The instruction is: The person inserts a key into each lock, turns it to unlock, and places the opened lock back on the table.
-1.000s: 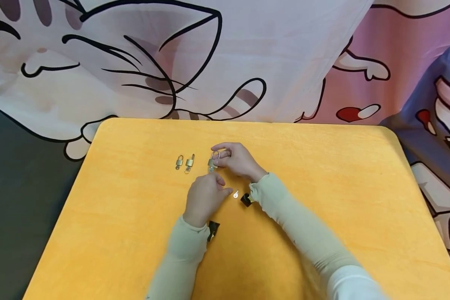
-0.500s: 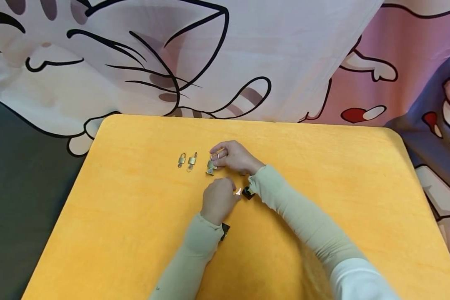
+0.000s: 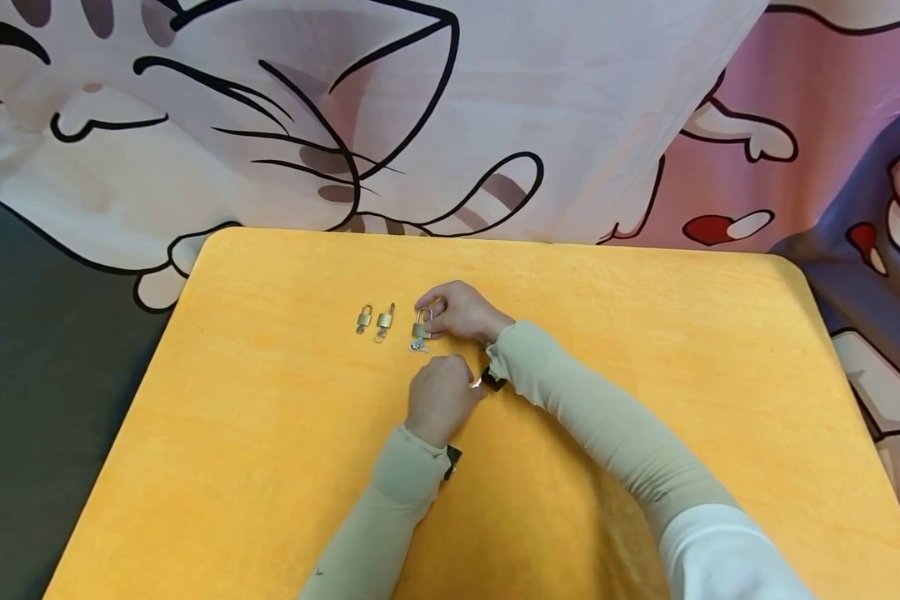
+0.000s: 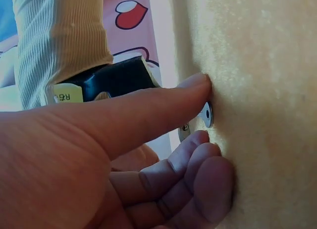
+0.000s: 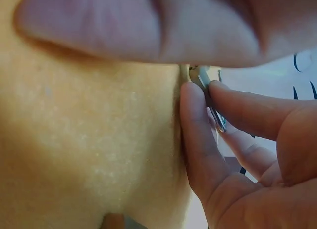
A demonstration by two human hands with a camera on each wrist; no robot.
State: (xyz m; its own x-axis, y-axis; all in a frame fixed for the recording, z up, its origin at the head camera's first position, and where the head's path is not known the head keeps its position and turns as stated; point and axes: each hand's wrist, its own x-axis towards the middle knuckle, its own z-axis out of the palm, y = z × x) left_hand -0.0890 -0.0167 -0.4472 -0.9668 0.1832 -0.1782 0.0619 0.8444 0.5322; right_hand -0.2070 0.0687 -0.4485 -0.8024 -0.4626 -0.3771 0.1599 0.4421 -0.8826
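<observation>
A brass padlock (image 3: 421, 330) lies near the middle of the table, with small keys hanging at its lower end. My right hand (image 3: 465, 312) pinches this padlock by its right side, and the right wrist view shows its edge (image 5: 205, 85) between thumb and fingertips. Nearer the front, my left hand (image 3: 441, 400) is over a small silver key (image 3: 477, 383). In the left wrist view the key's round head (image 4: 207, 114) shows between the thumb (image 4: 163, 108) and the bent fingers, with a gap to the fingertips. Its blade is mostly hidden by the thumb.
Two more brass padlocks stand side by side to the left, one (image 3: 364, 319) with its shackle and one (image 3: 384, 322) with a key ring. The yellow table (image 3: 645, 350) ends at a cartoon curtain (image 3: 570, 108). My right wrist's black camera (image 3: 492, 380) sits close beside the left fingertips.
My left hand has moved right and closer in over the key, which it now partly covers. The right hand keeps its hold on the padlock, whose keys have spread below it.
</observation>
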